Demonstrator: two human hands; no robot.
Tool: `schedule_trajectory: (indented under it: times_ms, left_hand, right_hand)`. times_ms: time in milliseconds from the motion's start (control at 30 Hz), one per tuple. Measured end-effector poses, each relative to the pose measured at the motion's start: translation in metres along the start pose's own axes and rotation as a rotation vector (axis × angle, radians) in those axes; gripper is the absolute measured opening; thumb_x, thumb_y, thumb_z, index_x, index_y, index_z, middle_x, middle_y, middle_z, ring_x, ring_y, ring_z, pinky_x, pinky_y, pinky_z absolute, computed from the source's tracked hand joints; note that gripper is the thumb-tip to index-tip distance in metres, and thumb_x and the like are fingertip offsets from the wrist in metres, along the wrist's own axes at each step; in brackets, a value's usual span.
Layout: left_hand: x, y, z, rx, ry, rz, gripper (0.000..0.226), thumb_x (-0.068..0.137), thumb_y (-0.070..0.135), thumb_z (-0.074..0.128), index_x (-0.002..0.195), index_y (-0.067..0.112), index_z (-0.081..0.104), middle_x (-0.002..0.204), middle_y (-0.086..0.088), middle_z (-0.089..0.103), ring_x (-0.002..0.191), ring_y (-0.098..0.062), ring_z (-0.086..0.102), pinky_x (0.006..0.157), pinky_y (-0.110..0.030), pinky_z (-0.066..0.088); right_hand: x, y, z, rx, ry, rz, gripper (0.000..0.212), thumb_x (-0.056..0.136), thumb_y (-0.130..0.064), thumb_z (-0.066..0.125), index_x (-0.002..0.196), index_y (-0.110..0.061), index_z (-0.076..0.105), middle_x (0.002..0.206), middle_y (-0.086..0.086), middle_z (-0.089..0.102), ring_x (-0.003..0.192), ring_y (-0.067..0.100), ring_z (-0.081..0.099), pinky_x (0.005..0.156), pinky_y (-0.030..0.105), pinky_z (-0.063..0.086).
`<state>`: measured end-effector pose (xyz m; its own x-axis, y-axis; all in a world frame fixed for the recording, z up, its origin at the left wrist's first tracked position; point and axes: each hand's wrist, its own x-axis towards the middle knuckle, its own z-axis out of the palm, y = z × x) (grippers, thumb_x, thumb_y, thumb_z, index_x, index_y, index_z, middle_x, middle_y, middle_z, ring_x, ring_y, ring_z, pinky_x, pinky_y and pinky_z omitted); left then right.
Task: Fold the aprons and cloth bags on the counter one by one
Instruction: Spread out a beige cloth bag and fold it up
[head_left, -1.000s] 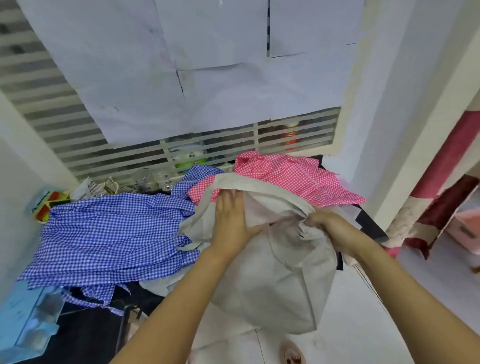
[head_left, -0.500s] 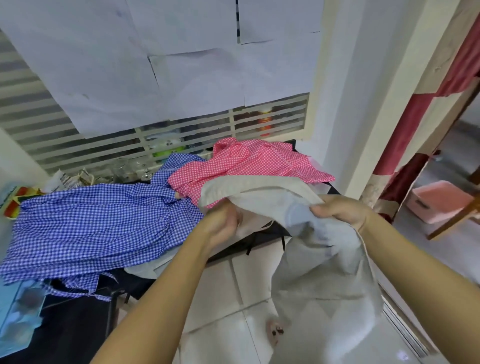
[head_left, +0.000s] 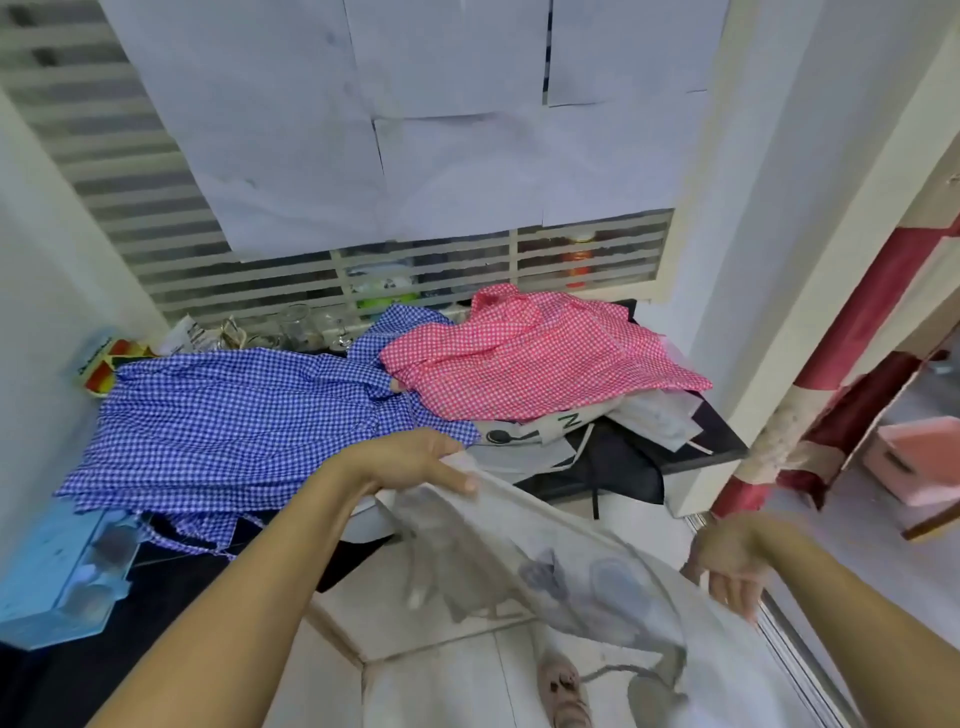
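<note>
A beige cloth bag (head_left: 587, 566) with a faint grey print hangs stretched in the air in front of the counter. My left hand (head_left: 415, 460) pinches its upper left corner. My right hand (head_left: 732, 561) holds its right edge lower down, with the fingers partly hidden behind the cloth. On the black counter (head_left: 717, 441) lie a blue checked apron (head_left: 234, 421) at the left and a pink checked apron (head_left: 530, 353) at the right. Under the pink one shows a white bag (head_left: 530, 428) with black print.
A clear blue box (head_left: 57, 577) stands at the counter's left end. Glass jars (head_left: 296, 322) line the louvred window behind. A red patterned curtain (head_left: 852, 364) and a pink box (head_left: 919, 462) are at the right. A foot (head_left: 566, 686) shows on the tiled floor.
The beige bag has left the counter pile and now hangs spread between my hands. My hands have moved apart, the right one down and to the right.
</note>
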<state>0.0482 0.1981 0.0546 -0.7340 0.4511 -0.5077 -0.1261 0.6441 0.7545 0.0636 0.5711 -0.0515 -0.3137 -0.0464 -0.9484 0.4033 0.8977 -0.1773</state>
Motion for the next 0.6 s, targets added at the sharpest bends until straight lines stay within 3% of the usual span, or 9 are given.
schedule_trajectory:
  times_ms: [33, 100, 167, 267, 367, 433, 500, 533, 600]
  left_hand:
    - [-0.004, 0.003, 0.0, -0.01, -0.011, 0.063, 0.03, 0.076, 0.028, 0.078, 0.101, 0.013, 0.068, 0.098, 0.002, 0.07, 0.093, -0.019, 0.066, 0.079, -0.026, 0.05]
    - [-0.007, 0.011, 0.003, 0.05, -0.055, 0.145, 0.043, 0.083, 0.011, 0.072, 0.124, 0.019, 0.061, 0.114, 0.006, 0.068, 0.103, -0.011, 0.065, 0.085, -0.023, 0.051]
    - [-0.01, 0.023, 0.005, 0.083, -0.141, 0.186, 0.053, 0.084, 0.007, 0.07, 0.133, 0.021, 0.055, 0.117, 0.012, 0.066, 0.103, -0.005, 0.064, 0.082, -0.02, 0.05]
    - [-0.011, 0.034, 0.002, 0.075, -0.14, 0.202, 0.048, 0.083, 0.007, 0.07, 0.128, 0.021, 0.057, 0.098, 0.022, 0.069, 0.088, 0.001, 0.067, 0.069, -0.015, 0.051]
    - [-0.013, 0.036, -0.005, 0.087, -0.027, 0.196, 0.035, 0.081, 0.01, 0.074, 0.107, 0.032, 0.065, 0.085, 0.016, 0.072, 0.079, -0.008, 0.071, 0.068, -0.03, 0.058]
    - [-0.017, 0.033, -0.013, 0.15, -0.003, 0.16, 0.029, 0.078, 0.011, 0.077, 0.092, 0.035, 0.069, 0.09, 0.006, 0.074, 0.084, -0.019, 0.072, 0.073, -0.037, 0.058]
    - [-0.02, 0.025, -0.021, 0.263, -0.019, 0.071, 0.018, 0.076, 0.013, 0.078, 0.092, 0.017, 0.072, 0.093, -0.006, 0.074, 0.086, -0.027, 0.071, 0.076, -0.041, 0.057]
    - [-0.022, 0.021, -0.025, 0.325, -0.03, 0.013, 0.019, 0.076, 0.016, 0.079, 0.092, 0.011, 0.072, 0.091, -0.006, 0.074, 0.084, -0.026, 0.071, 0.077, -0.041, 0.056]
    - [-0.028, 0.013, -0.034, 0.432, -0.049, -0.12, 0.013, 0.073, 0.025, 0.082, 0.079, 0.017, 0.073, 0.079, 0.002, 0.073, 0.073, -0.017, 0.069, 0.073, -0.035, 0.056]
  right_hand:
    - [0.011, -0.005, 0.009, 0.135, -0.059, -0.084, 0.043, 0.09, -0.045, 0.056, 0.111, -0.007, 0.058, 0.093, 0.012, 0.066, 0.075, 0.025, 0.067, 0.07, 0.033, 0.056]
    - [0.021, -0.029, 0.028, 0.338, -0.054, -0.365, 0.076, 0.068, -0.072, 0.063, 0.126, -0.025, 0.052, 0.117, 0.0, 0.064, 0.103, 0.019, 0.065, 0.093, 0.034, 0.051]
    - [0.007, -0.063, 0.043, 0.436, -0.017, -0.641, 0.089, 0.058, -0.075, 0.07, 0.133, -0.036, 0.044, 0.131, -0.011, 0.058, 0.119, 0.012, 0.057, 0.104, 0.034, 0.043]
    - [-0.015, -0.105, 0.053, 0.501, 0.045, -0.96, 0.077, 0.075, -0.043, 0.076, 0.142, -0.028, 0.039, 0.136, -0.004, 0.055, 0.124, 0.015, 0.053, 0.1, 0.037, 0.046]
    - [-0.029, -0.127, 0.051, 0.586, 0.234, -1.095, 0.054, 0.085, -0.019, 0.07, 0.135, -0.024, 0.051, 0.128, -0.003, 0.062, 0.12, 0.014, 0.057, 0.091, 0.031, 0.051]
    - [-0.038, -0.132, 0.047, 0.659, 0.405, -1.089, 0.033, 0.09, -0.019, 0.063, 0.122, -0.026, 0.06, 0.116, -0.008, 0.068, 0.109, 0.01, 0.063, 0.083, 0.024, 0.053]
    - [-0.047, -0.132, 0.043, 0.661, 0.436, -1.043, 0.02, 0.092, -0.028, 0.057, 0.11, -0.024, 0.066, 0.105, -0.005, 0.073, 0.1, 0.013, 0.068, 0.081, 0.025, 0.055]
    - [-0.054, -0.132, 0.041, 0.645, 0.418, -1.024, 0.022, 0.093, -0.031, 0.054, 0.105, -0.02, 0.069, 0.102, -0.002, 0.074, 0.098, 0.016, 0.069, 0.082, 0.026, 0.056]
    - [-0.069, -0.134, 0.037, 0.593, 0.401, -0.995, 0.027, 0.096, -0.031, 0.05, 0.1, -0.014, 0.071, 0.093, 0.001, 0.075, 0.089, 0.015, 0.07, 0.073, 0.02, 0.055]
